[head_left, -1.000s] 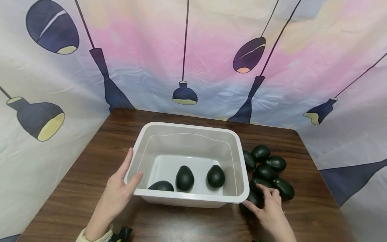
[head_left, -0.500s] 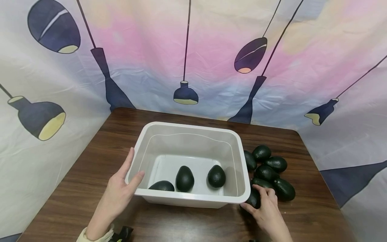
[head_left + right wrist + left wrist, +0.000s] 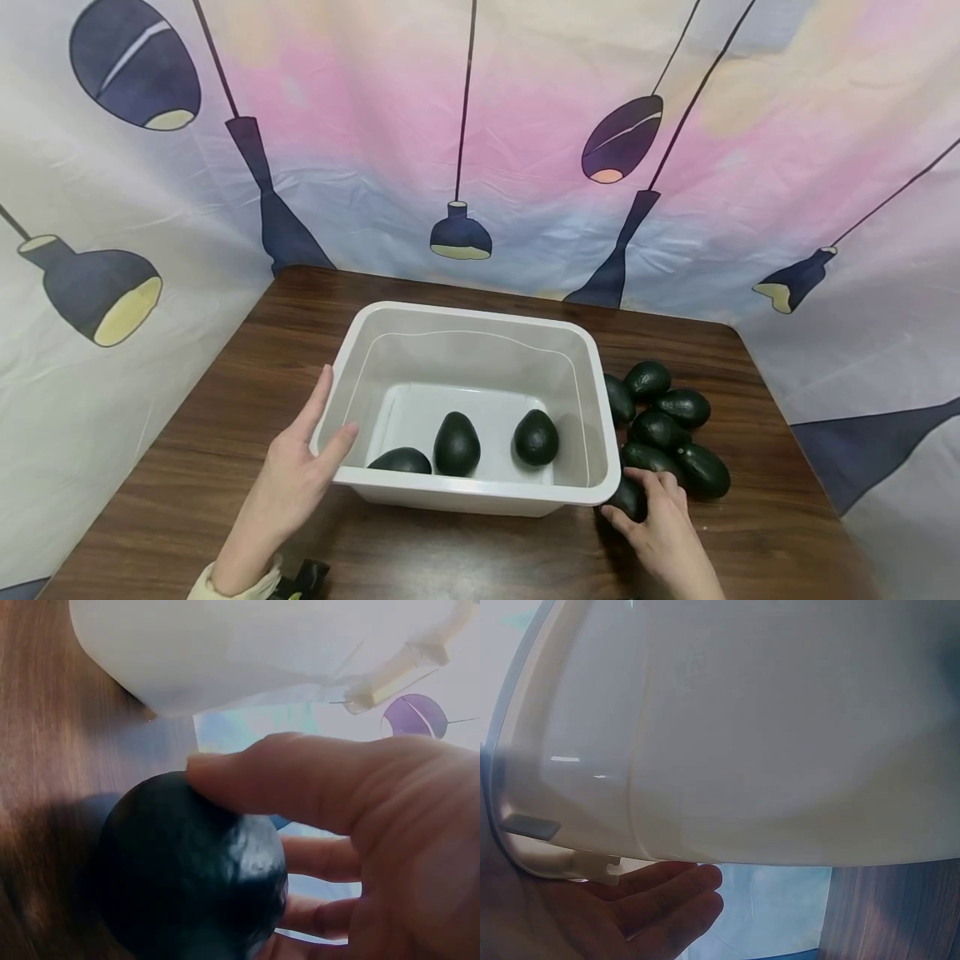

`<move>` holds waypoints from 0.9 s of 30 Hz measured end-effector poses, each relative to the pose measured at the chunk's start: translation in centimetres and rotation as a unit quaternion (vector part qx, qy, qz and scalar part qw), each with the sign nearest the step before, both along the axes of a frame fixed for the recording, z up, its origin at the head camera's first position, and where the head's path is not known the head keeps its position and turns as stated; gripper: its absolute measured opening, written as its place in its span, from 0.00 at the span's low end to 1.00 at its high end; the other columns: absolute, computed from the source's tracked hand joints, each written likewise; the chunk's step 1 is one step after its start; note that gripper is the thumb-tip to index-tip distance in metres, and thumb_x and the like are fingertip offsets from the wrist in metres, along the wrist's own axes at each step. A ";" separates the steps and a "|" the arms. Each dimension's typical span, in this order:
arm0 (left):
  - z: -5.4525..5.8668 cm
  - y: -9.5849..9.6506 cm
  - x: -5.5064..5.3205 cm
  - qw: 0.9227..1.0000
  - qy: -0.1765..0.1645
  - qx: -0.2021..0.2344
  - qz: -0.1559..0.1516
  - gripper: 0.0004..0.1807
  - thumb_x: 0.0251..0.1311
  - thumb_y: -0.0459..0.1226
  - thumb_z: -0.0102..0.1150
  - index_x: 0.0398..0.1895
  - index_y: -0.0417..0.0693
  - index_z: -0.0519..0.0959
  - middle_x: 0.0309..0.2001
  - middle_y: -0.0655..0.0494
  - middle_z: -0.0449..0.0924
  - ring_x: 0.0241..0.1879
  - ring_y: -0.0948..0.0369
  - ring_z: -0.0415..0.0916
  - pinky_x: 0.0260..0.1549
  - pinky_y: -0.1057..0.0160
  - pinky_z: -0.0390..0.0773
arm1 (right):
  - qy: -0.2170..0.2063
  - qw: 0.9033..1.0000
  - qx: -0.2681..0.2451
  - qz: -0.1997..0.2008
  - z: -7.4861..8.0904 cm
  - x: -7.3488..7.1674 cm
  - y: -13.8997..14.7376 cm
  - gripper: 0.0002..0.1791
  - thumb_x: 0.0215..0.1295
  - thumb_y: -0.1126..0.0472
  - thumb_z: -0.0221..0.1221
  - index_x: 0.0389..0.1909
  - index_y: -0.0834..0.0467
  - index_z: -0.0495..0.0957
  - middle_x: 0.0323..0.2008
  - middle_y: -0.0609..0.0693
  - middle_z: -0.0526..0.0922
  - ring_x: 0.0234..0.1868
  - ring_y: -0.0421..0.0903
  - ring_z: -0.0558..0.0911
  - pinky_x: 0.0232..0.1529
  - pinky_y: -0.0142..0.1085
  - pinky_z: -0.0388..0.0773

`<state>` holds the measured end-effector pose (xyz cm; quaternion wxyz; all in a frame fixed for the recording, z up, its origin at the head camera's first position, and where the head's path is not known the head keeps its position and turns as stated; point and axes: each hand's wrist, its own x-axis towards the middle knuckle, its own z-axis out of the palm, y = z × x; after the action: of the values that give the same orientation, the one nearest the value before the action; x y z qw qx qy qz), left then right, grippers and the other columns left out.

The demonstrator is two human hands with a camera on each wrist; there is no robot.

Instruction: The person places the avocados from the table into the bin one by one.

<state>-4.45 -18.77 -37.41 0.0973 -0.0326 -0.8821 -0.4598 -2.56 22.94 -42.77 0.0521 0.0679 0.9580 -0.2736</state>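
My right hand point(image 3: 663, 525) grips a dark green avocado point(image 3: 628, 498) beside the front right corner of the white plastic bin point(image 3: 480, 493). The right wrist view has this avocado point(image 3: 187, 877) large, with the thumb on its top and the fingers along its far side. My left hand point(image 3: 292, 475) rests against the bin's left rim, index finger straight along it and thumb reaching over the edge. Its other fingers point(image 3: 667, 900) lie outside the wall in the left wrist view. Inside the bin are three avocados, one point(image 3: 400, 461) partly hidden by the front wall.
Several more avocados point(image 3: 660, 429) lie clustered on the brown wooden table point(image 3: 225, 425), right of the bin. A cloth printed with hanging lamps point(image 3: 375, 125) surrounds the back and sides. Near the left sleeve is a small black object point(image 3: 309, 577).
My right hand has shifted slightly on the front avocado, its thumb and fingers now closer round it. The left hand and the bin stay nearly where they were.
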 end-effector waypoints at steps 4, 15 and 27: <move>0.0 0.0 0.0 1.000 0.002 -0.002 0.002 0.38 0.70 0.44 0.53 0.78 0.64 0.47 0.69 0.37 0.61 0.59 0.42 0.70 0.52 0.40 0.70 | -0.006 1.000 -0.017 -0.012 0.6 0.2 0.5 0.37 0.59 0.49 0.68 0.63 0.64 0.69 0.58 0.66 0.65 0.61 0.63 0.62 0.55 0.63 0.66; 0.1 0.0 0.1 1.000 0.006 0.002 0.002 0.38 0.70 0.43 0.53 0.78 0.63 0.47 0.68 0.35 0.61 0.58 0.41 0.71 0.51 0.38 0.71 | 0.037 0.984 -0.134 -0.115 2.5 0.8 1.8 0.41 0.59 0.36 0.62 0.68 0.53 0.66 0.60 0.54 0.67 0.54 0.50 0.72 0.43 0.31 0.74; 0.0 0.0 0.1 1.000 0.004 0.006 -0.001 0.38 0.70 0.43 0.53 0.78 0.64 0.47 0.69 0.35 0.60 0.58 0.40 0.70 0.51 0.37 0.71 | 0.146 0.772 -0.582 -0.210 3.9 0.7 1.9 0.24 0.71 0.60 0.56 0.67 0.55 0.69 0.59 0.48 0.69 0.55 0.40 0.77 0.48 0.31 0.77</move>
<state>-4.35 -18.74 -37.46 0.1008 -0.0346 -0.8786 -0.4654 -1.88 24.88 -38.87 -0.1180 0.1837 0.5737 -0.7895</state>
